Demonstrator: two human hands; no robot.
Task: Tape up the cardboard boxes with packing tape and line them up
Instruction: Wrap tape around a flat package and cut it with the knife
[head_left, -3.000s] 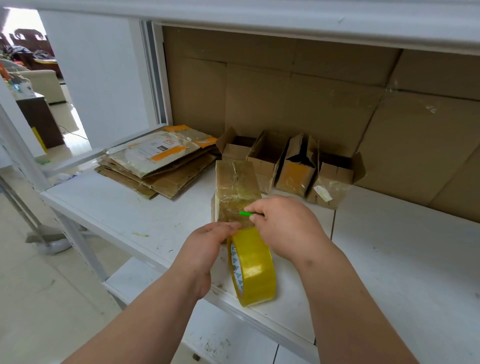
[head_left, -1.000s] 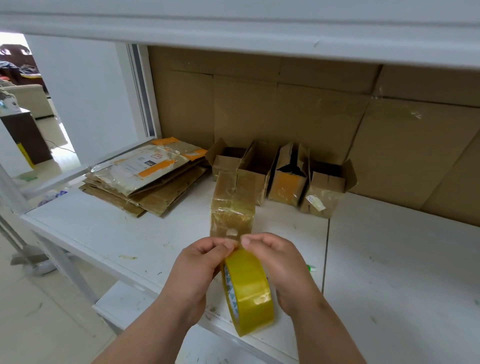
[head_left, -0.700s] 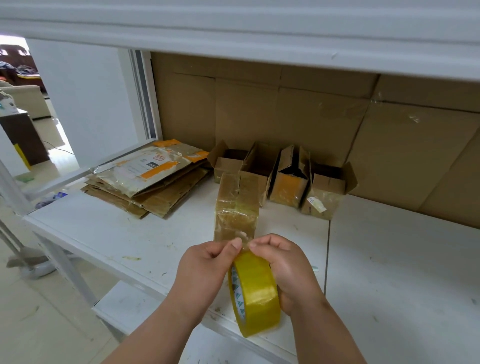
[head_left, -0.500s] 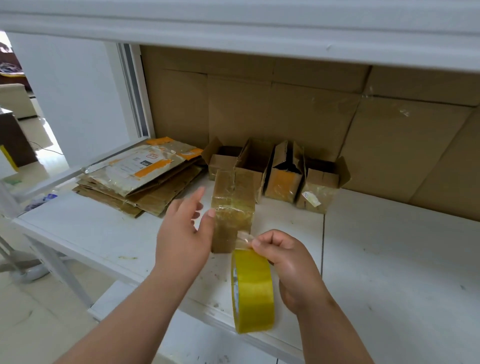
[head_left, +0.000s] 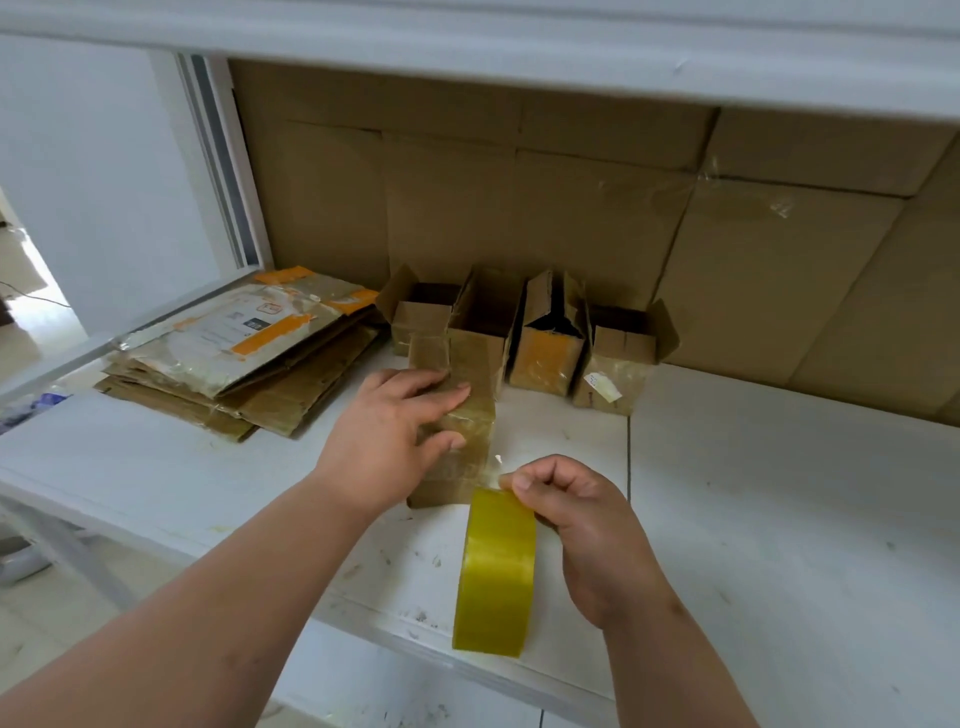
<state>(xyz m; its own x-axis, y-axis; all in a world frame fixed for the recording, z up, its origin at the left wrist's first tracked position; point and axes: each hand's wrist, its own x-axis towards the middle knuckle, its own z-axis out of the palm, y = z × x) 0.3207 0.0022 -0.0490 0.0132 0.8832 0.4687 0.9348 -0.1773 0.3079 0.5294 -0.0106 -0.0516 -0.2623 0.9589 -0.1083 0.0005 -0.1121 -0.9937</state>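
Now that the left hand has left the yellow tape roll and pressed flat, open-palmed, onto the small box on the counter, the right hand alone pinches the tape's end; sealing looks underway.

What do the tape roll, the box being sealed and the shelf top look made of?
Tape roll: glossy, translucent yellow plastic film, by its sheen.
Box: brown cardboard wrapped in shiny clear tape, which wrinkles and glints.
Shelf top: smooth white painted or laminated board, scuffed and speckled; which one is unclear.
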